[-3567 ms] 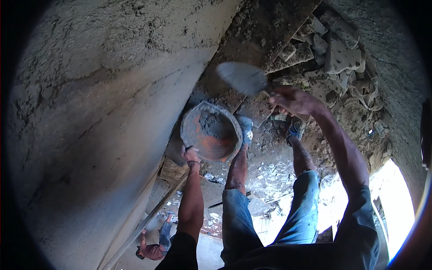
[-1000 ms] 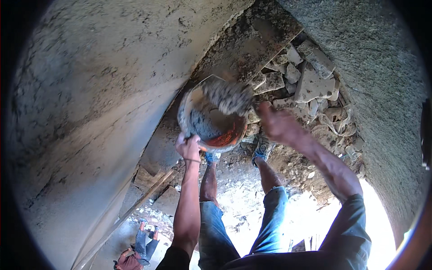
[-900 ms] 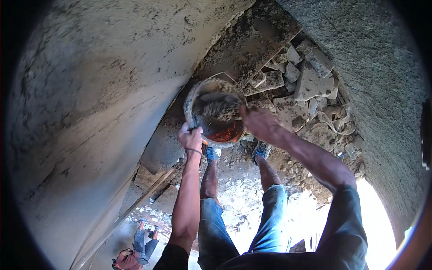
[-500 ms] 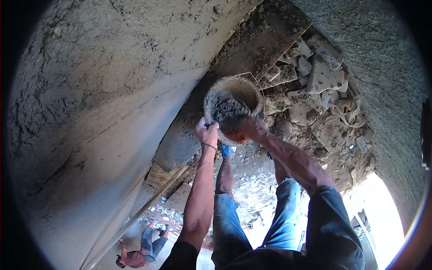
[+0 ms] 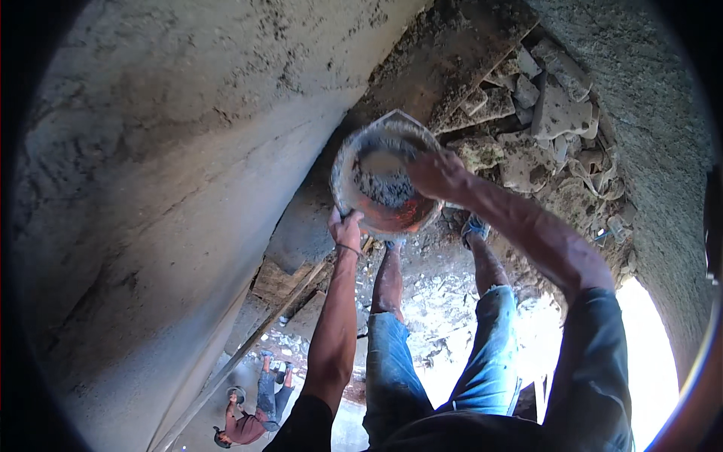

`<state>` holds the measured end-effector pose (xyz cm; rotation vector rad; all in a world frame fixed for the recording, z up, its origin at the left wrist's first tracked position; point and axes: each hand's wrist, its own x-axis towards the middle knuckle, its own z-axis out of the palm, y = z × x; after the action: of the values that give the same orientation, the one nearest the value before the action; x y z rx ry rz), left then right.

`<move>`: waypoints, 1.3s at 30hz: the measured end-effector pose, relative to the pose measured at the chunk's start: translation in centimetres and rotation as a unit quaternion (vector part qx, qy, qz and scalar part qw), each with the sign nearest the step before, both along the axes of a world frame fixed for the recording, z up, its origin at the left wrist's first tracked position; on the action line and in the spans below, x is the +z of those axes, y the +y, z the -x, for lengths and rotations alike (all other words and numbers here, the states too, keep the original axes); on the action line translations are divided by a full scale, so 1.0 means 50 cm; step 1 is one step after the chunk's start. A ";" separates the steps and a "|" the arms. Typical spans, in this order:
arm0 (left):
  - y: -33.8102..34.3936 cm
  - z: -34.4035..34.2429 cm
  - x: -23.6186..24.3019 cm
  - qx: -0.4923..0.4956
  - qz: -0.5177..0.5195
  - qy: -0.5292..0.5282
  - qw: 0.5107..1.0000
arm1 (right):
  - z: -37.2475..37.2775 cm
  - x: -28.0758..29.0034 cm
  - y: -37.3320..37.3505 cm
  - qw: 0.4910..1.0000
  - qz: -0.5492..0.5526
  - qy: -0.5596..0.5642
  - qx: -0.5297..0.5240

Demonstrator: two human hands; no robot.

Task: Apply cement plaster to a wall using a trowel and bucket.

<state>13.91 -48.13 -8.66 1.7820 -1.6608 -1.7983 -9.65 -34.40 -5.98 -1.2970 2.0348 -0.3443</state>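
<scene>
A round, mortar-smeared bucket (image 5: pixel 341 169) is held out in front of me above the ground, its mouth facing me and its wire handle standing past the far rim. Grey wet mortar (image 5: pixel 385 190) lies in the bottom, and orange-red shows on the near inner wall. My left hand (image 5: pixel 346 228) is closed on the near left rim, thumb over the edge. Over the right side of the mouth, my right hand (image 5: pixel 437 175) is closed in a fist. A smooth tan-grey patch (image 5: pixel 382 162) shows beside it; whether it is a tool in that hand is unclear.
A large plastered wall (image 5: pixel 173 181) slopes along the left, a rough wall (image 5: pixel 655 151) along the right. Broken stone and rubble (image 5: pixel 557 113) lie at the far right beside a dirty board (image 5: pixel 444 60). A long pole (image 5: pixel 241 350) leans lower left, near another person (image 5: pixel 248 426).
My right hand has moved from the near right rim up and over the mouth. The bucket has turned to face me more squarely. The other person now holds a round object.
</scene>
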 end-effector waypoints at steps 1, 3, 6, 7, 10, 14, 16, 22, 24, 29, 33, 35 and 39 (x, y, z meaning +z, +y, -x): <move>-0.022 0.006 0.005 -0.030 0.008 0.002 1.000 | 0.041 0.055 -0.037 0.988 -0.100 0.044 0.107; -0.069 0.016 0.015 -0.060 0.027 -0.003 0.998 | 0.046 0.088 -0.069 0.956 -0.183 0.085 0.213; -0.029 0.111 0.017 -0.103 -0.022 0.007 0.994 | 0.026 -0.018 0.085 0.942 -0.006 0.284 0.178; -0.005 0.132 0.032 -0.103 -0.027 0.007 0.994 | -0.018 -0.034 0.099 0.988 -0.125 0.087 0.017; 0.016 0.140 0.056 -0.073 0.004 0.024 0.997 | -0.087 0.044 0.024 0.928 -0.290 -0.233 -0.039; 0.003 0.093 0.033 -0.079 0.006 0.078 0.994 | -0.163 0.014 0.026 0.792 -0.081 -0.535 -0.282; -0.012 0.084 0.034 -0.095 -0.015 0.018 0.995 | -0.135 0.023 0.003 0.673 -0.109 -0.653 -0.329; -0.072 0.077 0.014 -0.140 -0.037 -0.016 0.989 | -0.054 0.085 0.020 0.220 -0.093 -0.833 -0.499; -0.085 0.077 0.009 -0.184 0.008 0.020 0.983 | -0.057 0.148 0.029 0.413 -0.105 -0.760 -0.490; -0.068 0.102 0.041 -0.212 0.040 -0.030 0.976 | -0.067 0.110 0.041 0.959 -0.130 -0.216 -0.133; 0.018 0.190 0.039 -0.228 0.002 0.004 0.974 | -0.183 -0.116 0.116 0.983 -0.173 0.059 0.005; -0.010 0.158 0.037 -0.211 -0.008 -0.050 0.976 | -0.258 -0.091 0.081 0.970 -0.179 0.151 0.060; -0.074 0.091 0.055 -0.150 0.027 -0.055 0.987 | -0.146 0.122 0.031 0.965 -0.196 -0.124 0.126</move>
<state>9.36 -51.81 -5.92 1.7125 -2.0992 -1.7709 -2.32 -32.86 0.11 -1.1790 1.6039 0.0166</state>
